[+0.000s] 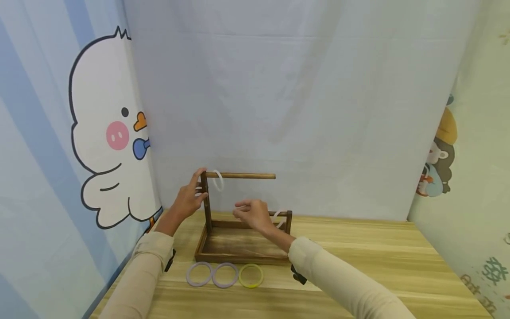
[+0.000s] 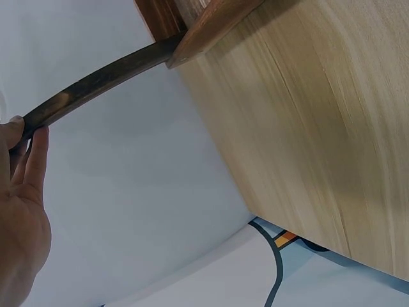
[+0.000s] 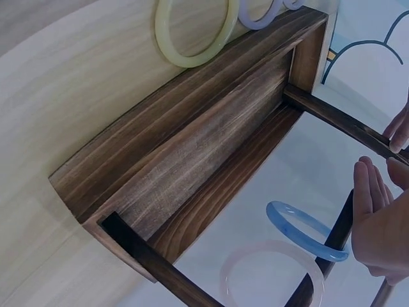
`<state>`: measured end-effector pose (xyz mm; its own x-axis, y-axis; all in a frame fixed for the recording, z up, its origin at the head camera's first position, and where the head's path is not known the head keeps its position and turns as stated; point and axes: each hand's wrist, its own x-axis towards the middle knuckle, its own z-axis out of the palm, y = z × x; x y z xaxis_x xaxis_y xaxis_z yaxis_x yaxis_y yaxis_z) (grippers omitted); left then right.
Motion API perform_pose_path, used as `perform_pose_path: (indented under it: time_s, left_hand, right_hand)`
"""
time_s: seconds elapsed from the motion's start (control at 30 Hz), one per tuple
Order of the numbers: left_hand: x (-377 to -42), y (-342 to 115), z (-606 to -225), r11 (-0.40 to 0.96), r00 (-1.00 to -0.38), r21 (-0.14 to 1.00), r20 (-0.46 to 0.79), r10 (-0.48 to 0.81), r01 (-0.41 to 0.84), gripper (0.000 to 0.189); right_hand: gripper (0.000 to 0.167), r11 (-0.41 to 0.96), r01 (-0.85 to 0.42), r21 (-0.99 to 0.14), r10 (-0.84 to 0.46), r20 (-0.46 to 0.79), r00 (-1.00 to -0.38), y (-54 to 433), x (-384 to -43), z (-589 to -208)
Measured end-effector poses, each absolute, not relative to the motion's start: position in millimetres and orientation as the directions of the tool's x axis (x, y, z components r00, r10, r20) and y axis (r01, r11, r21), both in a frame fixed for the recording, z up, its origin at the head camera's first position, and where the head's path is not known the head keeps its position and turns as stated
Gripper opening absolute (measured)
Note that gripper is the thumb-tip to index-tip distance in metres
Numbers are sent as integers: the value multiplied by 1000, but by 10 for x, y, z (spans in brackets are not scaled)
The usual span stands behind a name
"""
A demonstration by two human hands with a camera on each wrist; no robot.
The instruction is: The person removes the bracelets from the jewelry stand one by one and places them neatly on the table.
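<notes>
A dark wooden bangle stand [image 1: 206, 208] with a tray base is on the table. My left hand [image 1: 187, 199] grips the top of its tall left post, thumb and fingers on either side. A whitish bangle [image 1: 218, 180] hangs on the upper bar near that post. My right hand [image 1: 255, 213] is in front of the lower bar, fingers fairly straight, and no held thing shows. Beside it in the right wrist view, a blue bangle [image 3: 297, 231] and a pale pink bangle [image 3: 231, 272] hang on the lower bar. The right hand hides part of that bar in the head view.
In front of the stand, two lilac bangles [image 1: 199, 274] and a yellow bangle [image 1: 251, 275] lie in a row on the wood-grain table [image 1: 358, 266]. A grey curtain [image 1: 318, 110] hangs behind, with a patterned cloth [image 1: 40, 133] at the left.
</notes>
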<state>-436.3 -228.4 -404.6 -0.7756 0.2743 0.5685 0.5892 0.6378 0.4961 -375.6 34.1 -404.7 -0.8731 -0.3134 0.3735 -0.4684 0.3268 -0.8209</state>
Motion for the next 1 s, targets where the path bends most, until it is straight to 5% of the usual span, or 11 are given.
perform_pose_path:
  time_s: [1.0]
  left_hand:
    - [-4346,-2258,-4028,641,-769,484,573,282,596,83]
  right_hand:
    - [45,452,-497,-740,-244,434,-867,-8,-4135,-3867]
